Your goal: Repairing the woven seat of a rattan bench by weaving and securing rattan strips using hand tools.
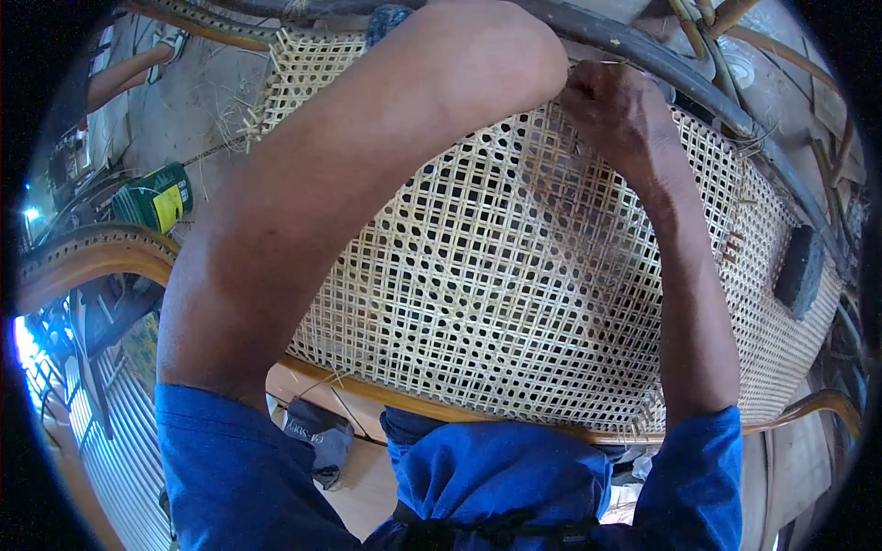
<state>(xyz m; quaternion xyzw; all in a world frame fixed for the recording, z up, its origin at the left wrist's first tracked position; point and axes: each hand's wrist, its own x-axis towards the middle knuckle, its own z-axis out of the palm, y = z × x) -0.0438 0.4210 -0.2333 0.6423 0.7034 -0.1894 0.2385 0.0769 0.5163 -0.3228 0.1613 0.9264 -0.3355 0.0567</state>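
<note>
Noting right hand [620, 115] between 1 and 2 o'clock, at the upper edge of the cane sheet [496, 266]; fingers curled, cannot tell whether clamped on a strand. Left hand hidden, grip undetermined; left arm [367, 147] crosses toward 12. Sheet spans centre to 3 o'clock, dark block [799, 273] there.

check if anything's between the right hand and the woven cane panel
Nothing visible: the right hand is at the far edge of the woven cane panel. The dark block lies off to the right.
</note>
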